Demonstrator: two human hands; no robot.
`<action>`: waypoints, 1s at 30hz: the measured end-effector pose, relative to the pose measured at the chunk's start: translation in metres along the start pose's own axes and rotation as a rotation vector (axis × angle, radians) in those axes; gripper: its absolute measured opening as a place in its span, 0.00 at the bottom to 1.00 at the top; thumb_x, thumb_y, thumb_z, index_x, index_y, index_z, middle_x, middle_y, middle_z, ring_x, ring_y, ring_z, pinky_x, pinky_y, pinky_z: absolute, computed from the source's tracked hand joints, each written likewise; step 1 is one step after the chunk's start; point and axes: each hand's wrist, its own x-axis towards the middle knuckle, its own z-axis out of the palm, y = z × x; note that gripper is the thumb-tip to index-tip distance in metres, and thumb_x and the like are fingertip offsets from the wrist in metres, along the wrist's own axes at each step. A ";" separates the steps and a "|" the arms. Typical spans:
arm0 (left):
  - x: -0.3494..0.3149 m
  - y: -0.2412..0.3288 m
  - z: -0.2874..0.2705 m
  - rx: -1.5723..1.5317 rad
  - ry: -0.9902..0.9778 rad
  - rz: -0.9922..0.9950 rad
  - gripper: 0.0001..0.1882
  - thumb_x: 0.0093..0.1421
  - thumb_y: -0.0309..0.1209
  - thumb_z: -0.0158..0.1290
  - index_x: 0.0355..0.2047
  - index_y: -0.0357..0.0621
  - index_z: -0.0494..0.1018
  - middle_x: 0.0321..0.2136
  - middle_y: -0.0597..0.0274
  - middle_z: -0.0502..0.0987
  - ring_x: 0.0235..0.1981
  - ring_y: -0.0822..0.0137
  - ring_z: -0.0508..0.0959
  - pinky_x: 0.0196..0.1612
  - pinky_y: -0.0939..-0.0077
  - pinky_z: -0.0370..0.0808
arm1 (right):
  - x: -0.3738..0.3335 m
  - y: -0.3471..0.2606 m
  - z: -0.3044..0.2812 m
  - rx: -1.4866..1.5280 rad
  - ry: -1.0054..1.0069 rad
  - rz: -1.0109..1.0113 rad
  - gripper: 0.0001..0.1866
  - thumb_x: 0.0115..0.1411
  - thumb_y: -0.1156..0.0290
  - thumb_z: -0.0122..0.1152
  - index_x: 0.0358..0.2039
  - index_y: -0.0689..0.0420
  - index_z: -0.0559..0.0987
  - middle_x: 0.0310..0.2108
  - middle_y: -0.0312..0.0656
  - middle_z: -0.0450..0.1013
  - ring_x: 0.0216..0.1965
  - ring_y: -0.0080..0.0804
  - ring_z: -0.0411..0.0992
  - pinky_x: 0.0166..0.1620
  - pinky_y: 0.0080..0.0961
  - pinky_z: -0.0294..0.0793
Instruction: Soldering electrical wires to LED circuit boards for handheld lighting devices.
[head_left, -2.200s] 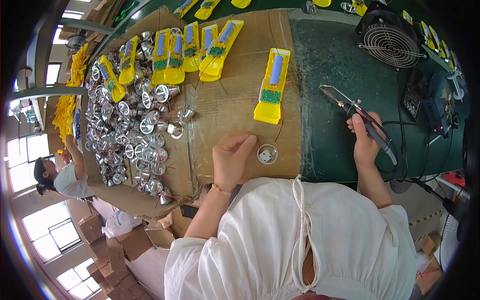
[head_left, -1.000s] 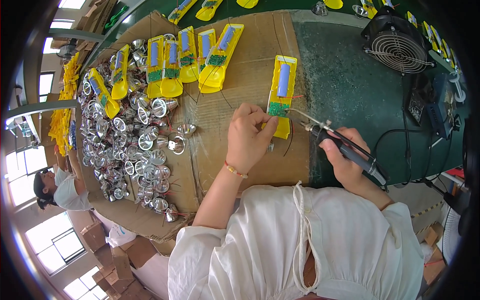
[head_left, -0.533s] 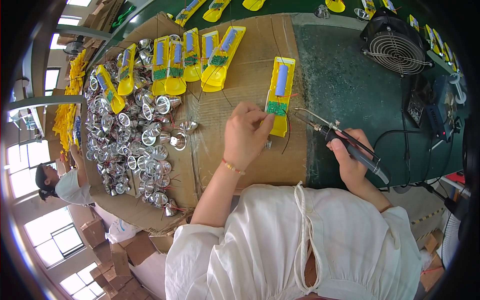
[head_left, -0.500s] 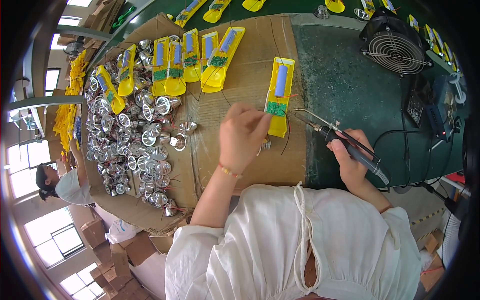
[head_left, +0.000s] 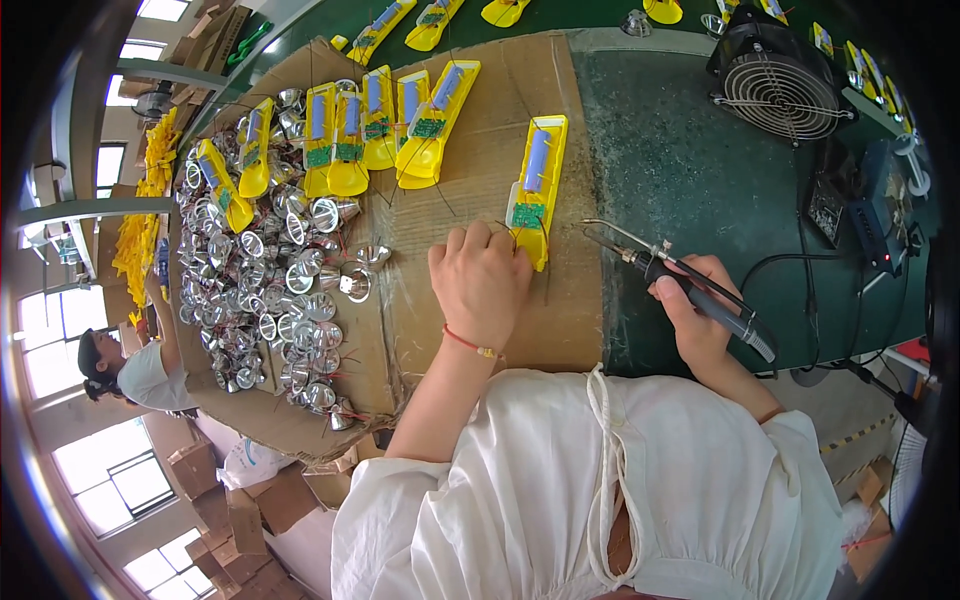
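Observation:
A yellow plastic flashlight housing (head_left: 541,247) lies on the cardboard in front of me, leaning slightly right at its far end. Inside it sit a blue cylindrical battery (head_left: 537,162) and a green circuit board (head_left: 525,215) with thin wires. My left hand (head_left: 482,282) is closed beside the housing's near end, its fingertips curled under and out of sight. What it grips is hidden. In my right hand (head_left: 697,315) is a soldering iron (head_left: 722,318) with a thin metal tube fixed along it. Its tip points left, apart from the housing.
Many silver reflector cups (head_left: 300,275) with wires are heaped on cardboard (head_left: 450,330) at left. Several filled yellow housings (head_left: 378,150) lie along the heap's far edge. A black fan (head_left: 780,90) stands far right, near a blue soldering station (head_left: 872,235). Another person (head_left: 150,375) works at left.
My left hand has drawn back from the circuit board toward the near left, its fingers curling under. The housing has shifted left and tilted. My right hand and the iron are nearly unmoved.

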 end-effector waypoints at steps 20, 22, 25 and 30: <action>0.009 -0.027 0.017 -0.947 -0.122 -0.175 0.06 0.52 0.29 0.57 0.27 0.38 0.77 0.29 0.61 0.70 0.29 0.68 0.72 0.34 0.76 0.70 | 0.007 -0.001 0.013 -0.050 -0.037 -0.030 0.09 0.51 0.74 0.63 0.30 0.64 0.73 0.21 0.37 0.72 0.22 0.17 0.69 0.26 0.15 0.68; 0.016 -0.023 0.004 -0.970 -0.300 -0.227 0.06 0.54 0.27 0.56 0.27 0.35 0.77 0.29 0.64 0.67 0.28 0.76 0.69 0.31 0.83 0.69 | 0.011 -0.001 0.019 -0.053 -0.050 -0.009 0.09 0.51 0.74 0.62 0.30 0.64 0.73 0.20 0.36 0.72 0.23 0.16 0.69 0.26 0.15 0.68; 0.024 -0.027 0.005 -0.957 -0.355 -0.251 0.06 0.51 0.27 0.57 0.24 0.35 0.77 0.28 0.61 0.69 0.21 0.71 0.72 0.25 0.81 0.72 | 0.015 0.000 0.027 -0.012 -0.046 0.013 0.09 0.52 0.75 0.62 0.30 0.63 0.72 0.21 0.37 0.73 0.23 0.16 0.69 0.27 0.15 0.68; 0.028 -0.033 0.011 -1.057 -0.456 -0.285 0.08 0.49 0.28 0.58 0.23 0.34 0.76 0.26 0.60 0.69 0.23 0.70 0.72 0.26 0.78 0.71 | 0.019 0.003 0.035 0.090 -0.026 0.096 0.08 0.52 0.75 0.61 0.30 0.63 0.72 0.23 0.39 0.74 0.24 0.17 0.69 0.28 0.15 0.68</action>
